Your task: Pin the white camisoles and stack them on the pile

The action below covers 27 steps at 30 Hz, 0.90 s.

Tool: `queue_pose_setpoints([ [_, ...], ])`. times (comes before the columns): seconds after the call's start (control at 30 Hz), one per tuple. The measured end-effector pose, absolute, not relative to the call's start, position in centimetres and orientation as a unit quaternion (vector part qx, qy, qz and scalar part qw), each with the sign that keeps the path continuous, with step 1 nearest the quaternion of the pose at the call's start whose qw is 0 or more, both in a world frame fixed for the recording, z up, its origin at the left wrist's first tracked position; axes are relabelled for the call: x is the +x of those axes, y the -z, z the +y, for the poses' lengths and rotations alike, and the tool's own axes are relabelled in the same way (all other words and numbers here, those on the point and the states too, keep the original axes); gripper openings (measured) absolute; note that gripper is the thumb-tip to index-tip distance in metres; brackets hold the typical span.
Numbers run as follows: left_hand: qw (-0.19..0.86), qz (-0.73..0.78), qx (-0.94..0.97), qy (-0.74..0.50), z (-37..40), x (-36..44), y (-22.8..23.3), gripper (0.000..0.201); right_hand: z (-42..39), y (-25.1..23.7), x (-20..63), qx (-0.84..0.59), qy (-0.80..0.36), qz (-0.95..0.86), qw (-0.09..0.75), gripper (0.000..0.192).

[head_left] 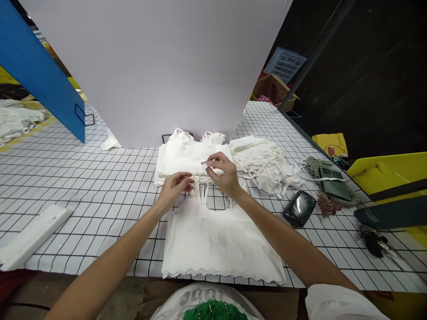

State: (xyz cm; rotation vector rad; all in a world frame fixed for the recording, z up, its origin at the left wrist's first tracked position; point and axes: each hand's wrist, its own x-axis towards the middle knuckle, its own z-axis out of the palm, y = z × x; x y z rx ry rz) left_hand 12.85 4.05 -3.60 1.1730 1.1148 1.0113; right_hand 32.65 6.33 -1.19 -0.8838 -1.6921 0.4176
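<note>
A white camisole-like garment (220,240) with a wavy hem lies flat at the front table edge, straps pointing away from me. My left hand (176,186) is closed at its left strap (196,189), thumb and fingers pinched together at the fabric. Above the straps, my right hand (224,173) pinches a small whitish piece (204,166) between thumb and fingers; whether it is a strap end or a loose scrap I cannot tell. Just beyond both hands lies a stack of folded white garments (187,155), partly covered by my right hand.
A loose heap of white garments (262,162) lies right of the stack. Further right are a black wrapped object (299,209), a dark green phone (334,183) and keys (375,240). A large pale panel (160,75) stands behind; a long white box (35,235) lies left.
</note>
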Motion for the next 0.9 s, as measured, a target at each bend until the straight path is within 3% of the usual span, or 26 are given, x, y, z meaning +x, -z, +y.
queue_pose_setpoints([
  [0.13,0.797,0.365,0.313,-0.366,2.6,12.9,1.6,0.036,5.3,2.0,33.2,-0.287,0.009,-0.856,0.429,0.019],
  [0.27,0.825,0.353,0.277,-0.344,1.3,12.9,1.5,0.022,4.7,2.8,33.1,-0.278,0.0,-0.855,0.437,0.024],
  [0.4,0.781,0.4,0.311,-0.364,0.2,12.7,1.9,0.023,4.0,2.8,33.2,-0.313,-0.142,-0.811,0.473,0.026],
  [0.53,0.726,0.442,0.369,-0.376,-0.2,12.6,1.6,0.033,2.9,1.7,33.4,-0.333,-0.428,-0.76,0.357,0.032],
  [0.6,0.702,0.451,0.403,-0.375,-0.2,12.6,1.3,0.036,2.3,1.1,33.2,-0.346,-0.506,-0.724,0.315,0.033],
  [0.77,0.649,0.438,0.501,-0.368,-0.9,12.5,1.4,0.033,1.2,0.9,32.6,-0.393,-0.445,-0.712,0.375,0.013],
  [0.9,0.477,0.478,0.66,-0.33,-2.4,12.1,3.6,0.02,0.5,1.6,33.2,-0.42,-0.386,-0.746,0.344,0.011],
])
